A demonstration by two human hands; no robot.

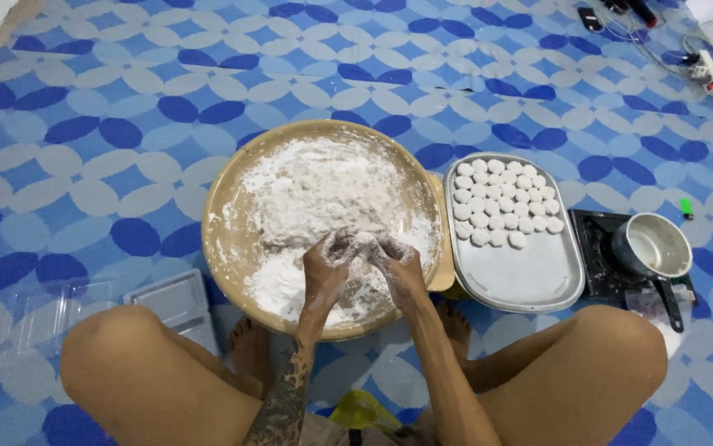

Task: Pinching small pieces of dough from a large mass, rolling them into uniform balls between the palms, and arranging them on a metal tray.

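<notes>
A wide round tan tray (223, 206) lies on the floor in front of me, covered with white flour and a mass of white dough (323, 194). My left hand (326, 264) and my right hand (398, 263) meet over its near side, both dusted with flour. Together they pinch and hold a small piece of dough (363, 242) between the fingertips. To the right, a rectangular metal tray (530, 277) holds several rows of small white dough balls (505, 202) in its far half.
A small black stove (600, 248) with a metal saucepan (652, 246) stands right of the metal tray. Clear plastic boxes (166, 301) lie by my left knee. A power strip with cables (708, 70) is at the far right. My crossed legs frame the near edge.
</notes>
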